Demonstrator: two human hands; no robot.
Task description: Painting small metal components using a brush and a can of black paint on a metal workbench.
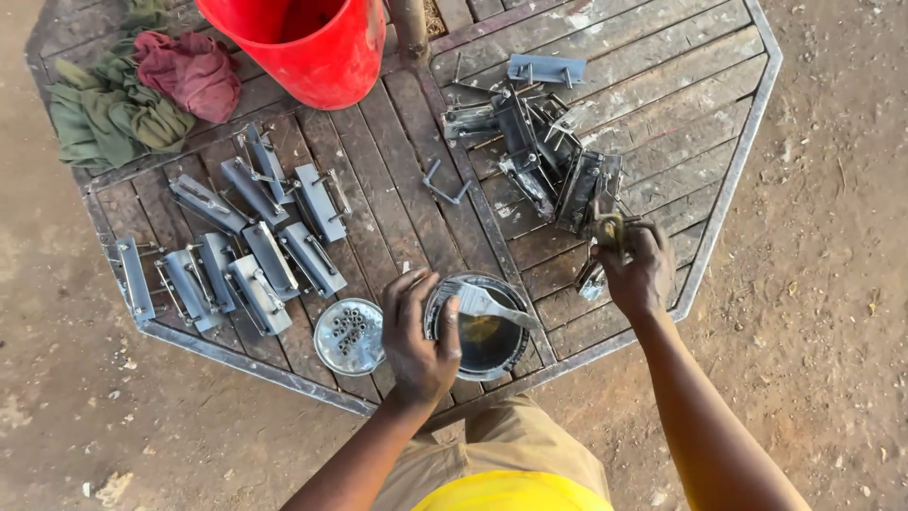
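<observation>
My left hand (418, 331) grips the rim of a small open paint can (492, 348) that stands at the near edge of a wooden slatted table (397, 189). A flat paintbrush (487, 303) lies across the can's mouth. My right hand (638, 270) is closed on a small metal latch piece (608, 230), held next to a pile of unpainted metal latches (544, 156). The can's lid (349, 336) lies flat just left of my left hand.
Several silver-painted latches (251, 246) lie in rows on the table's left side. A red bucket (303, 43) stands at the far edge, with green and red rags (142, 90) beside it. A loose metal staple (443, 185) lies mid-table. Dirt ground surrounds the table.
</observation>
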